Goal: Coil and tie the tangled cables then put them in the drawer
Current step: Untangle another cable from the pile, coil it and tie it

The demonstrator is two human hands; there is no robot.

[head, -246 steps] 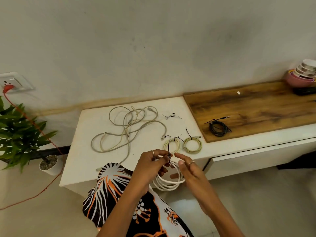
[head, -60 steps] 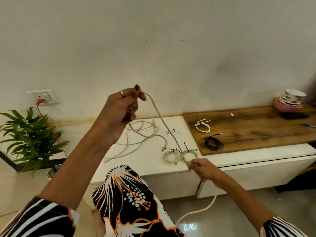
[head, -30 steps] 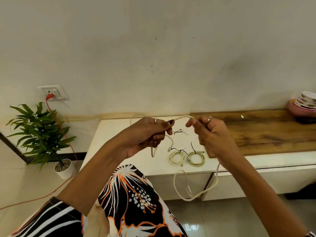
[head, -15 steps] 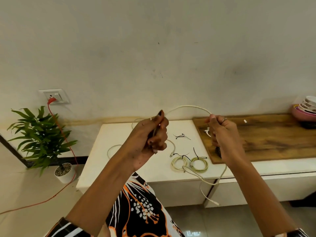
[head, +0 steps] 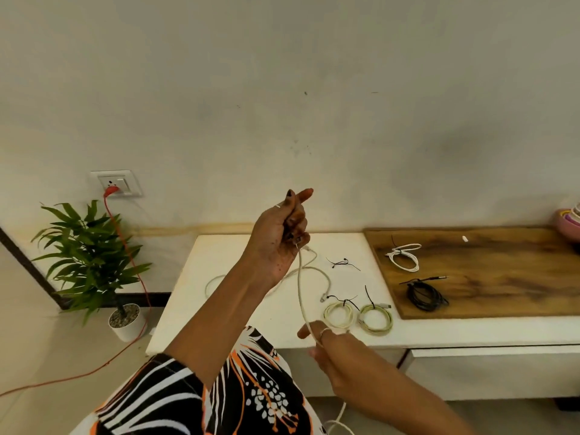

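My left hand (head: pixel 284 237) is raised above the white counter (head: pixel 238 315) and grips one end of a long cream cable (head: pixel 300 287). The cable runs down to my right hand (head: pixel 326 350), which holds it at the counter's front edge; the rest hangs toward the floor. Another loose cream cable (head: pixel 314 271) lies on the counter behind. Two tied cream coils (head: pixel 339 315) (head: pixel 376 319) lie near the front edge. A tied white coil (head: pixel 405 257) and a black coil (head: pixel 425 296) rest on the wooden board (head: pixel 502 277). The drawer front (head: pixel 489 372) below looks closed.
Loose black ties (head: pixel 340 263) lie mid-counter. A potted plant (head: pixel 91 262) stands on the floor at left, with a red cord (head: pixel 138 277) from the wall socket (head: pixel 115 183). Stacked bowls (head: pixel 569 219) sit at the far right.
My left hand has risen with the cable end. My right hand has dropped from beside it to the counter's front edge, and the cable between them now runs nearly straight down.
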